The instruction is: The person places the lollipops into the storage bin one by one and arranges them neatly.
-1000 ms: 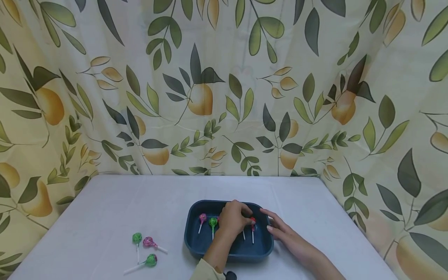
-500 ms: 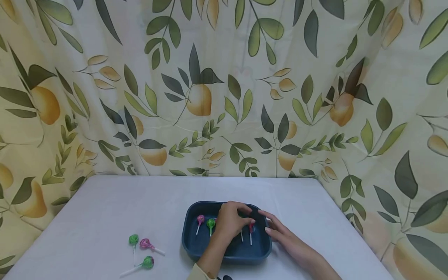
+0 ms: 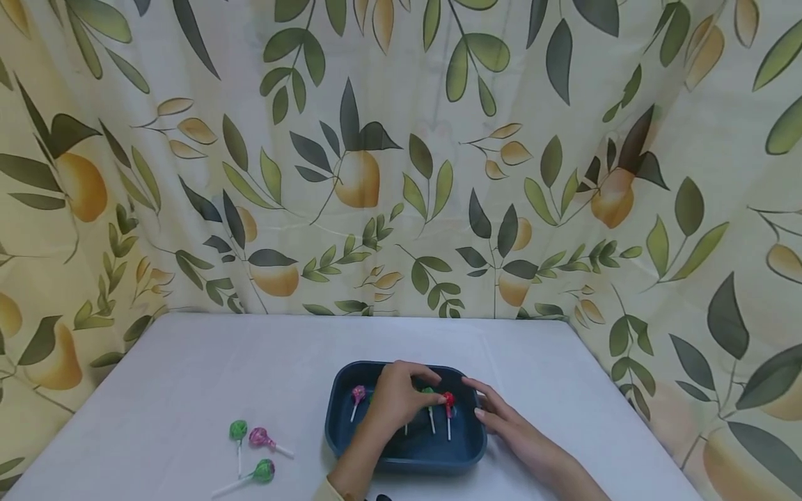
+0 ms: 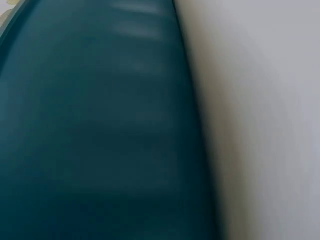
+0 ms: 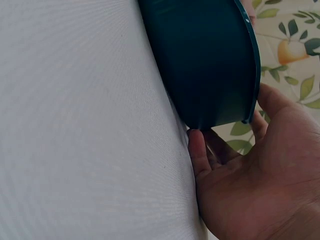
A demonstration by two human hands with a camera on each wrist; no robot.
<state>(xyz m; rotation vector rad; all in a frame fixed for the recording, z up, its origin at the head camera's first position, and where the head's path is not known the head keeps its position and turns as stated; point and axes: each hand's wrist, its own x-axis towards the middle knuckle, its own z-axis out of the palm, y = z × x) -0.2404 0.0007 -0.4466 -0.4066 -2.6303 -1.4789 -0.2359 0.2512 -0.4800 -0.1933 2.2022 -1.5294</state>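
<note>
A dark blue tray (image 3: 432, 465) sits on the table with several lollipops in it. My left hand (image 3: 395, 400) reaches over the near wall, thumb and forefinger apart and curved. Its thumb tip lies right at a red lollipop (image 3: 448, 400) and overlaps a green lollipop (image 3: 430, 409). A pink lollipop (image 3: 358, 394) shows left of this hand, which hides the middle of the tray. My right hand (image 3: 516, 421) rests its fingertips against the tray's right end. In the right wrist view, its fingers touch the tray wall (image 5: 205, 65). Blurred blue wall (image 4: 110, 110) fills much of the left wrist view.
Left of the tray, a green lollipop (image 3: 238, 431), a purple-pink lollipop (image 3: 260, 438) and another green lollipop (image 3: 264, 471) lie on the white tabletop (image 3: 250, 369). A leaf-and-fruit patterned curtain (image 3: 401, 174) hangs behind the table. A small black object (image 3: 383, 497) shows at the bottom edge.
My left hand has shifted left inside the tray, uncovering more of the green and red lollipops at the right and covering a green one at the left. My right hand stays at the tray's end.
</note>
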